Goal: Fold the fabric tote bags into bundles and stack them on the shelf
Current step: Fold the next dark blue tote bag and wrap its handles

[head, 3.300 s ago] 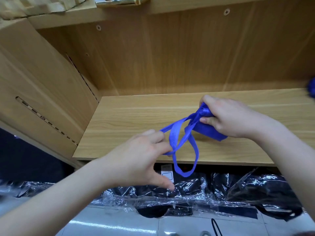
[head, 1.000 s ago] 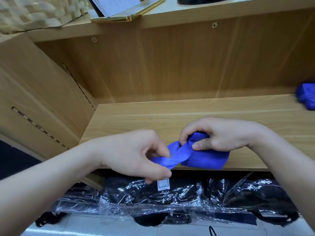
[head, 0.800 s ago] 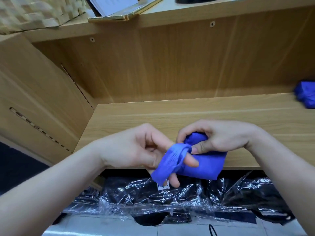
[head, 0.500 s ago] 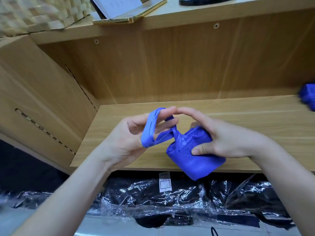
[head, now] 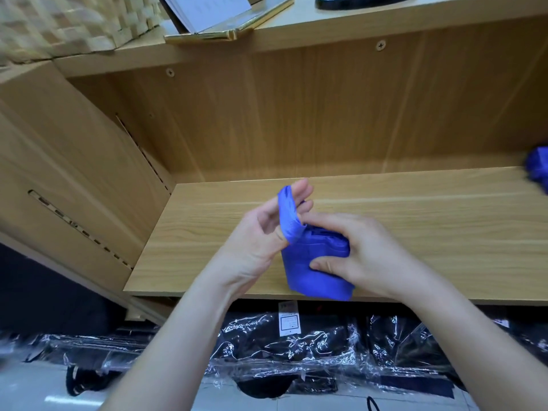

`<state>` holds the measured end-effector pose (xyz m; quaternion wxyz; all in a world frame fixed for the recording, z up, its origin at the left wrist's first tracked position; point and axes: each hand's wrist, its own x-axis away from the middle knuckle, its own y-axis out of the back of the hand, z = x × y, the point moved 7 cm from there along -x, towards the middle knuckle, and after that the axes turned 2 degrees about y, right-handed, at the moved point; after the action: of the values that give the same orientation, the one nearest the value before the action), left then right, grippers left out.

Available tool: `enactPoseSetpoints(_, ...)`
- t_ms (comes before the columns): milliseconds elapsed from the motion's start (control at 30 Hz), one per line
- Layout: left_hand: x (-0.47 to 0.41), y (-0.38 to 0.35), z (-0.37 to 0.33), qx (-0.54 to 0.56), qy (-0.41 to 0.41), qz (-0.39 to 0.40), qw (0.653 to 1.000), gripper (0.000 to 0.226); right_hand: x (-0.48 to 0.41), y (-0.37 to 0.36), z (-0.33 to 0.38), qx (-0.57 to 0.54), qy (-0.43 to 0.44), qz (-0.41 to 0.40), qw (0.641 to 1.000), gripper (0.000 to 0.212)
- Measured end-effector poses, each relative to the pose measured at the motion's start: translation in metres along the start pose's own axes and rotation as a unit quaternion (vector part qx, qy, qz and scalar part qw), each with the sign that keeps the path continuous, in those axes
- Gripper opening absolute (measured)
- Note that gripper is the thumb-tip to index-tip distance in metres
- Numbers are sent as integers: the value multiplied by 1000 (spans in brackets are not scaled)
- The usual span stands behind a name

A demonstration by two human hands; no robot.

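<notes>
A folded blue tote bag bundle [head: 311, 268] hangs just above the front edge of the wooden shelf [head: 415, 221]. My right hand [head: 358, 256] grips the bundle from the right, thumb pressed on its front. The bag's blue strap [head: 289, 215] is looped over the raised fingers of my left hand [head: 267, 232], which holds it stretched just left of the bundle. Another blue bundle [head: 538, 167] lies at the shelf's far right, cut off by the frame edge.
The shelf has a wooden back panel and a left side wall [head: 74, 173]. An upper shelf carries a woven basket [head: 59, 22] and an open book [head: 213, 16]. Below lie black items in clear plastic wrap [head: 326, 351].
The strap loop on my left fingers has been pulled in tight against the bundle. My right hand has shifted its grip, and the bundle now stands more upright.
</notes>
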<state>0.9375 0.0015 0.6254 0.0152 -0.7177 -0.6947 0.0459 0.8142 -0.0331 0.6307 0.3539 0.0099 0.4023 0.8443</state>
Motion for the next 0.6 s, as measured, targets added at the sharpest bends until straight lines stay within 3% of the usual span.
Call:
enactPoseSetpoints(67,3,7,2,-6,6,-34,999,58,2,-2,-9,-8,-19,-11,1000,74)
enactPoseSetpoints(133,11,20,4,-43,30,-89,995,28,4,3,-16,2,-39,-13,999,68)
enactPoseSetpoints(200,22,36,-12,-139,8,-151,979,34,4,11,-20,26,-51,-1,998,57)
enactPoseSetpoints(233,27,39,-28,-225,-50,-169,958,43,4,14,-21,44,-56,11,997,55)
enactPoseSetpoints(267,33,33,-46,-332,-119,-155,923,55,3,15,-21,59,-60,28,996,54)
enactPoseSetpoints(333,38,2,-68,-552,-242,-52,796,74,-1,13,-18,89,-50,65,993,54)
enactPoseSetpoints(400,34,-24,-65,-701,-309,31,642,63,-5,10,-12,99,-29,90,991,56)
enactPoseSetpoints(433,29,-27,-59,-736,-322,56,593,47,-5,11,-12,88,-23,93,991,56)
enactPoseSetpoints(467,23,-24,-56,-740,-315,72,590,32,-5,13,-12,65,-22,90,994,56)
enactPoseSetpoints(500,18,-17,-55,-717,-291,74,629,24,-4,17,-15,27,-30,83,996,55)
enactPoseSetpoints(600,6,20,-42,-442,-79,37,893,34,0,26,-23,-169,-68,48,982,54)
